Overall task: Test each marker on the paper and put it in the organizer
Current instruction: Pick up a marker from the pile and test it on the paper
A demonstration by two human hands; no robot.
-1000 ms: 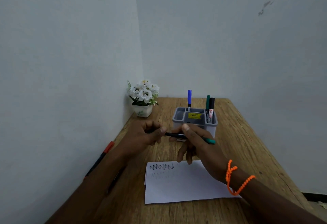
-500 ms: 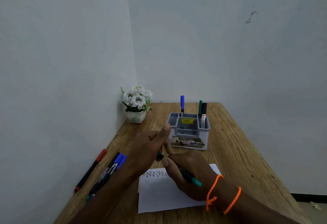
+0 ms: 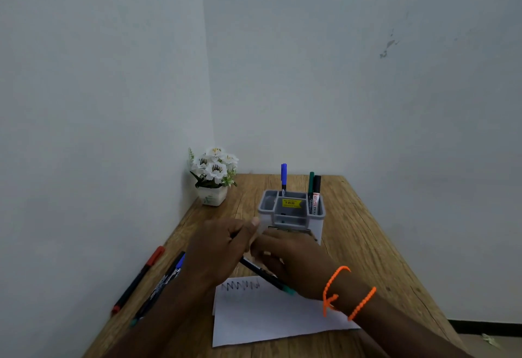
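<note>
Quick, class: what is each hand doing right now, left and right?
Left hand: closed, fingers pinched together; what it grips cannot be told.
Right hand: closed on the green-ended marker above the paper.

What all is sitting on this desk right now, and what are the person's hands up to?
Organizer: one, grey, table middle, yellow sticker.
Markers in organizer: three; blue at back, green and black on right.
Loose markers: red at left edge; a cluster beside it, count unclear.
Paper: one, white, near edge, black zigzag.
Flower pot: one, white flowers, back-left corner.
Table: wooden.
Bracelets: orange, right wrist.
Left hand: closed, contents hidden.
Right hand: grip on teal-ended marker.
</note>
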